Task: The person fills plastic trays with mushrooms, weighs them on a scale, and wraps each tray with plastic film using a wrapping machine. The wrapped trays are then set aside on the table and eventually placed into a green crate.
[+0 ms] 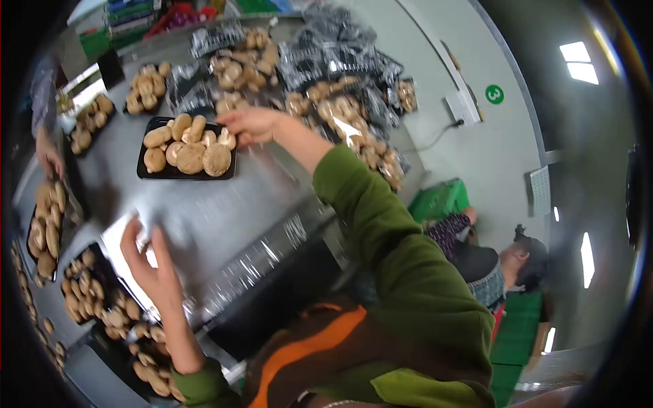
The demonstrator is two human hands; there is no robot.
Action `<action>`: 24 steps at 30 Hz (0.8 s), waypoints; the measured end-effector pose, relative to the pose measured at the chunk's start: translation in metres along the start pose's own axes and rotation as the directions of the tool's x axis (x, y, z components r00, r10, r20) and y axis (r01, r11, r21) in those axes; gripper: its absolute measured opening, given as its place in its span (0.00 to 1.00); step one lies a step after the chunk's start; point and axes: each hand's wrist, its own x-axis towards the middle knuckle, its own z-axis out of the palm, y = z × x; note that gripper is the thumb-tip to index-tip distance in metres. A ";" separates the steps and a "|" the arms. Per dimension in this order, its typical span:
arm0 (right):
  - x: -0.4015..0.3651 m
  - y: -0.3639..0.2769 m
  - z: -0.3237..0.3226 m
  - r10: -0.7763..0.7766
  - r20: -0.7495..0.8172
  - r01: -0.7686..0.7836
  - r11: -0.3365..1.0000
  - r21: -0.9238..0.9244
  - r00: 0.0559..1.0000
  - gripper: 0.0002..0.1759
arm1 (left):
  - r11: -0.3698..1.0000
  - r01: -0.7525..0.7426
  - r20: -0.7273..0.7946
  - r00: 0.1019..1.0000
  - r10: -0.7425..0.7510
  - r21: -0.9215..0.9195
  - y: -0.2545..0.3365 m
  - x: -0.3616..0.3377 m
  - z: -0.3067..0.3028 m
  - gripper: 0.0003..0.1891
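Note:
A black tray of mushrooms [190, 175] lies on the metal work surface [224, 217]. My right hand [252, 126] reaches in from the right and pinches the upper right corner of this tray, beside a pale mushroom. Below the tray, my left hand [155, 262] is raised over the surface with its fingers apart and nothing in them. Large brown mushroom caps fill the front of the tray, with smaller ones behind.
Wrapped mushroom packs [340, 112] are heaped at the upper right. More trays [146, 88] stand upper left, others [85, 289] lower left. Another person's hand [49, 155] is at the far left, near a filled tray. A person [493, 262] and green crates [439, 199] are at right.

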 end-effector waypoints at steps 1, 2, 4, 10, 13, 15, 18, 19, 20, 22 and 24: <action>-0.015 0.002 0.005 0.011 0.038 -0.009 0.999 -0.052 0.999 0.21 | 0.998 -0.023 0.017 1.000 0.022 0.058 0.002 -0.002 0.005 0.22; -0.031 -0.005 0.017 0.032 0.055 -0.021 0.980 -0.197 0.998 0.21 | 0.997 0.059 0.050 0.997 -0.062 0.058 0.000 -0.006 0.010 0.24; -0.038 -0.006 0.019 0.093 0.078 -0.051 0.902 -0.428 0.993 0.21 | 0.979 0.198 0.125 0.974 -0.190 -0.056 -0.026 -0.014 0.017 0.28; -0.036 0.005 0.062 -0.041 0.127 0.128 0.572 -0.811 0.991 0.20 | 0.971 0.234 0.181 0.954 -0.240 0.056 -0.017 -0.039 0.011 0.30; -0.041 0.011 0.076 -0.174 0.223 0.256 0.197 -0.946 0.959 0.21 | 0.967 0.234 0.207 0.946 -0.250 0.102 -0.003 -0.056 0.003 0.30; -0.058 0.017 0.086 -0.253 0.186 0.238 0.194 -0.952 0.950 0.21 | 0.971 0.229 0.184 0.953 -0.239 0.073 -0.004 -0.069 -0.006 0.29; -0.103 0.029 0.075 -0.595 -0.056 0.241 0.407 -0.881 0.802 0.19 | 0.969 0.202 0.076 0.974 -0.214 0.141 0.013 -0.096 -0.040 0.24; -0.127 0.035 0.069 -0.593 -0.139 0.084 0.332 -0.940 0.793 0.18 | 0.955 0.028 -0.002 1.000 -0.029 0.296 -0.005 -0.105 -0.056 0.19; -0.156 0.044 0.066 -0.598 -0.219 -0.078 0.253 -0.964 0.771 0.17 | 0.852 0.000 -0.006 1.000 0.004 0.523 -0.017 -0.115 -0.075 0.17; -0.208 0.061 0.076 -0.296 -0.472 -0.395 0.285 -0.873 0.830 0.24 | 0.674 -0.033 0.011 0.999 0.037 0.738 -0.027 -0.126 -0.093 0.15; -0.229 0.092 0.093 -0.161 -0.532 -0.496 0.215 -0.841 0.831 0.29 | 0.603 -0.069 0.040 0.997 0.061 0.795 -0.021 -0.128 -0.085 0.16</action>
